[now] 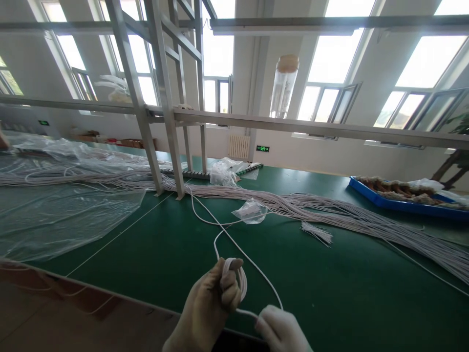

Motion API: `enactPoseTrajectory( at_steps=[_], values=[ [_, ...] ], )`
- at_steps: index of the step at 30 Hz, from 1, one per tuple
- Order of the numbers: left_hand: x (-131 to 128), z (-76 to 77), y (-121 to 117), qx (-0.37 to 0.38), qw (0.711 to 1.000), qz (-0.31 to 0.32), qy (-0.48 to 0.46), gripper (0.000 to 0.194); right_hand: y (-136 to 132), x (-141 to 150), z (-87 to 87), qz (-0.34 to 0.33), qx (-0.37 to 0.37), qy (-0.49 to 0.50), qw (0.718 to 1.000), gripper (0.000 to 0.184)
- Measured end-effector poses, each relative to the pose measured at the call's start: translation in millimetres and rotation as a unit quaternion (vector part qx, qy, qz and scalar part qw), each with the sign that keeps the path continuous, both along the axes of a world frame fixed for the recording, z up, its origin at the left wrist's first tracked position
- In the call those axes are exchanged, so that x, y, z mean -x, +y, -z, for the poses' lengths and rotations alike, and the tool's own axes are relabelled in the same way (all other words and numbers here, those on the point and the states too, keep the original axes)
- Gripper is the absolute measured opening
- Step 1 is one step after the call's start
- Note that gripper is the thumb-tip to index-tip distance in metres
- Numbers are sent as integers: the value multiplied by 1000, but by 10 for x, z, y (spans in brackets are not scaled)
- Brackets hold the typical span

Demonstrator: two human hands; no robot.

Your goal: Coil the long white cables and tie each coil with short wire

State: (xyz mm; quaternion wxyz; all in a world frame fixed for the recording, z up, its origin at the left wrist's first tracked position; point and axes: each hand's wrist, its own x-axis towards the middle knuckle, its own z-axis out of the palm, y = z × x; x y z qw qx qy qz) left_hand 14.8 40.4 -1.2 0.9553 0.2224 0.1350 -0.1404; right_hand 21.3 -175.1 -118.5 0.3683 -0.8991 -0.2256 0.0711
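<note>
My left hand, in a pale glove, is closed around a small coil of white cable near the table's front edge. Low and to its right, my right hand, also gloved, grips the same cable where it leaves the coil. From the hands the cable runs across the green table toward a long bundle of grey-white cables. A clear plastic bag lies beside the bundle, near a loop of the single cable. The inner fingers of my right hand are hidden.
Metal frame posts stand on the table at centre left, carrying a shelf with a glass bottle. Plastic sheeting covers the left side. A blue tray sits at the far right. Short white strips lie in front of the bundle.
</note>
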Motion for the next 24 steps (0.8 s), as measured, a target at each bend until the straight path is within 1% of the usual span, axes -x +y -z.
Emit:
enactPoseTrajectory(
  at_steps=[1, 2, 3, 4, 5, 6, 7, 8, 9, 10, 11, 12, 13, 15, 16, 17, 18, 19, 21, 23, 24],
  values=[
    [43, -57, 17, -8, 1000, 14, -27, 43, -85, -134, -67, 12, -8, -13, 1000, 40],
    [88, -111, 31, -45, 996, 36, -60, 45, -151, -269, -161, 34, -7, -28, 999, 41],
    [130, -160, 38, -114, 987, 68, -93, 47, -190, -396, -277, 52, 2, -41, 998, 40],
    [162, -200, 36, -200, 967, 100, -118, 47, -198, -507, -408, 66, 18, -55, 996, 38],
    [181, -227, 24, -285, 940, 131, -131, 49, -174, -595, -548, 74, 33, -66, 995, 36],
    [183, -240, 4, -350, 913, 158, -138, 50, -121, -655, -690, 78, 43, -71, 994, 34],
    [169, -236, -24, -389, 893, 178, -139, 52, -46, -687, -825, 85, 44, -71, 993, 30],
    [143, -216, -55, -404, 885, 184, -138, 53, 44, -689, -946, 97, 36, -68, 992, 27],
    [110, -180, -85, -403, 886, 184, -133, 53, 141, -666, -1041, 109, 23, -62, 992, 23],
    [76, -132, -112, -398, 891, 177, -126, 52, 241, -622, -1103, 119, 8, -58, 991, 19],
    [46, -76, -131, -402, 894, 163, -114, 47, 339, -561, -1126, 124, -4, -61, 990, 18],
    [25, -15, -143, -423, 890, 142, -94, 40, 434, -489, -1106, 126, -6, -67, 990, 19],
    [13, 46, -147, -453, 882, 117, -65, 35, 525, -411, -1044, 124, 1, -75, 989, 22],
    [13, 155, -141, -494, 867, 61, -14, 44, 692, -255, -823, 115, 49, -85, 988, 18],
    [19, 199, -135, -490, 871, 34, -5, 47, 765, -181, -687, 115, 78, -86, 987, 14],
    [24, 232, -127, -470, 883, 11, -8, 49, 828, -111, -552, 118, 105, -82, 984, 19],
    [24, 254, -117, -435, 900, -6, -19, 49, 877, -45, -433, 123, 117, -82, 982, 29],
    [17, 260, -103, -390, 920, -15, -35, 50, 908, 17, -339, 130, 121, -88, 980, 34],
    [-21, 214, -47, -282, 957, -28, -57, 52, 908, 131, -240, 118, 106, -112, 981, 29],
    [-78, 73, 72, -178, 981, -64, -48, 46, 819, 233, -228, 71, 83, -125, 986, 22],
    [-102, -31, 161, -134, 986, -96, -37, 41, 742, 278, -231, 47, 75, -113, 990, 19]
  ],
)
